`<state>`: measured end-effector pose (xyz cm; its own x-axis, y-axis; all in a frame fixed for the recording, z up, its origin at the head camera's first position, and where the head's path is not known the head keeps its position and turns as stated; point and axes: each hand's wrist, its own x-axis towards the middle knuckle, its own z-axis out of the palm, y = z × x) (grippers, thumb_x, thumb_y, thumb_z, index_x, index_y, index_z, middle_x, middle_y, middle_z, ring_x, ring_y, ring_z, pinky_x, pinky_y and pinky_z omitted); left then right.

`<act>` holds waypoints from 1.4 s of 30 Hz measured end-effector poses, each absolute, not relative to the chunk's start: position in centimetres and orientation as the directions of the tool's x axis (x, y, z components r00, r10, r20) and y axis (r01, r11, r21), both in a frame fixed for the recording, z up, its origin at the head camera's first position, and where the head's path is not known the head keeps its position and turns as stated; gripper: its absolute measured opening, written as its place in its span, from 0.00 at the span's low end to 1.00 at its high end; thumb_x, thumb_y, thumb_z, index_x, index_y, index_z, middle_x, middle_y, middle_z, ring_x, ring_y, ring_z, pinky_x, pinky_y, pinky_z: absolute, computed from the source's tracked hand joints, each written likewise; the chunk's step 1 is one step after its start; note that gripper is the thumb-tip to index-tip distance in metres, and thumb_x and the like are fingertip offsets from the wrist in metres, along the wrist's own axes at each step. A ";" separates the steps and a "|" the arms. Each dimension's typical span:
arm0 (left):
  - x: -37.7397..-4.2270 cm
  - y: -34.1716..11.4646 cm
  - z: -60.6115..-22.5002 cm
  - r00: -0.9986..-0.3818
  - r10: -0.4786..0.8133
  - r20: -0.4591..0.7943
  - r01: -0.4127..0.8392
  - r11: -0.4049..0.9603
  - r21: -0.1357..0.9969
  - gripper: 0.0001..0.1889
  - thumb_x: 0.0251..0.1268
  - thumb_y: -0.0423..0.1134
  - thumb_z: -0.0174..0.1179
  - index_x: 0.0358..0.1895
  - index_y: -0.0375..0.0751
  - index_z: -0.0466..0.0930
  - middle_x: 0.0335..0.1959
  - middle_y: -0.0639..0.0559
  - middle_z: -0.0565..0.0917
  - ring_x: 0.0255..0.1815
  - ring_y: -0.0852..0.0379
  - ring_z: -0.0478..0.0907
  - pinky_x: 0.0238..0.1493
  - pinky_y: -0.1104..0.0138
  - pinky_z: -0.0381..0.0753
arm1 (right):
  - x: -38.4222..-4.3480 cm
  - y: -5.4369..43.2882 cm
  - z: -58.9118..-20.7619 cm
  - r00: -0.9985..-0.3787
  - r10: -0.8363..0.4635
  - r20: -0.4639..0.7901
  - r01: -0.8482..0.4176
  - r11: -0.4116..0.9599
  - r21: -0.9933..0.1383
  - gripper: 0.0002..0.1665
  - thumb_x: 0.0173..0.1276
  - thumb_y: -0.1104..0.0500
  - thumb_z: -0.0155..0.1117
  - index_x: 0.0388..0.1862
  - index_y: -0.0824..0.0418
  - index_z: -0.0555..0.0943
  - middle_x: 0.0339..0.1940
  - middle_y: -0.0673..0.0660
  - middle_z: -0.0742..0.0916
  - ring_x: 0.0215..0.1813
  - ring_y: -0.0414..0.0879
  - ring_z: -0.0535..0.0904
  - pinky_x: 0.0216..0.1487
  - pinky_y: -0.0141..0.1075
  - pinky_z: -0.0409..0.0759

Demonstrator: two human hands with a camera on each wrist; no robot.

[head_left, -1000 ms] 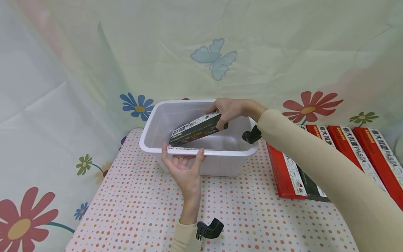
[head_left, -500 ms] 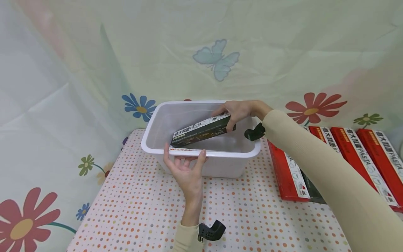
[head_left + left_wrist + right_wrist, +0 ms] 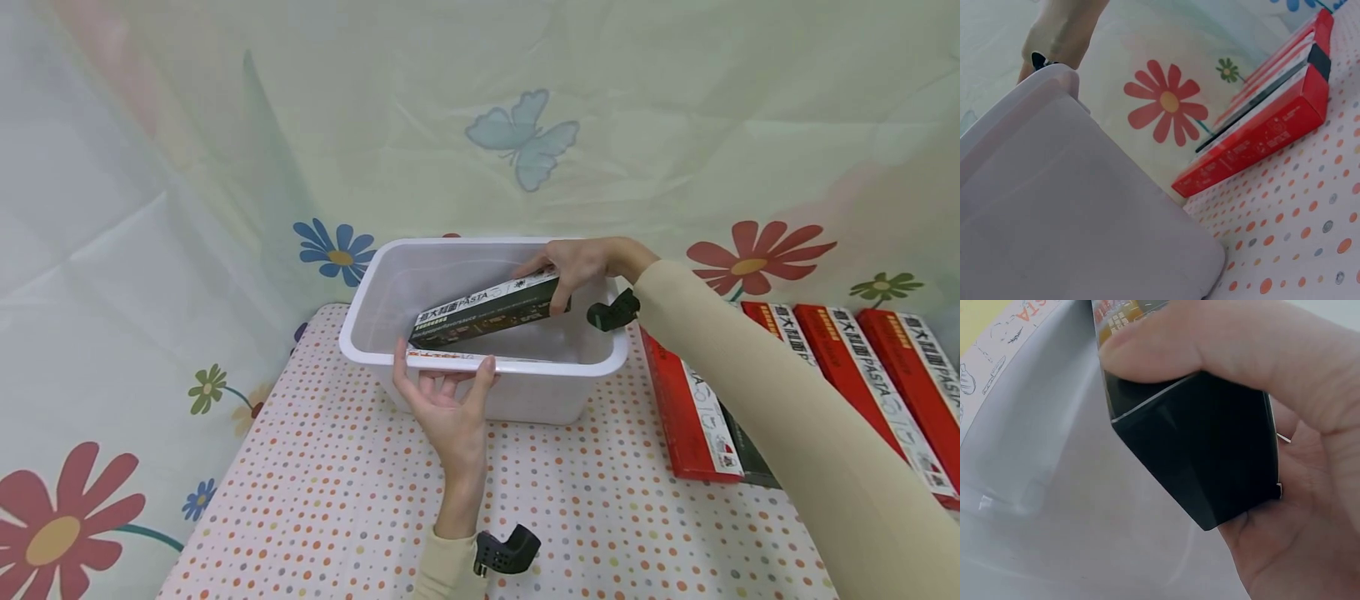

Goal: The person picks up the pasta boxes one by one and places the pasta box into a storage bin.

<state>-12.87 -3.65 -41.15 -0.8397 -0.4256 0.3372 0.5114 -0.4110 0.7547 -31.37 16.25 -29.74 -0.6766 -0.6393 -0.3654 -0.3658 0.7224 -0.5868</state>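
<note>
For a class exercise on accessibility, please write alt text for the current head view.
A person's right hand grips a dark pasta box slanting inside a white plastic tub, while the left hand holds its near rim. Red pasta boxes lie to the right on a dotted tablecloth.

White bin: room from above at left-rear, behind the slanted black box, and front-right. Right hand covers the box's right end; left hand blocks part of the front rim. Right sleeve crosses over the red boxes.
</note>
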 end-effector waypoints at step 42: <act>-14.3 -3.9 -41.7 -0.854 -0.408 0.323 0.488 -0.415 0.768 0.59 0.55 0.19 0.72 0.84 0.51 0.43 0.67 0.37 0.75 0.45 0.46 0.84 0.48 0.51 0.95 | -16.2 25.9 -29.2 -0.914 -0.388 0.115 -0.352 0.622 -0.699 0.41 0.71 0.61 0.73 0.80 0.60 0.69 0.77 0.64 0.75 0.77 0.65 0.68 0.69 0.76 0.72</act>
<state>-14.35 -3.85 -41.69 -0.8541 -0.4078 0.3228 0.4882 -0.4148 0.7678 -16.18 25.91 -29.24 -0.9143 -0.3881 0.1155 -0.3523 0.6219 -0.6994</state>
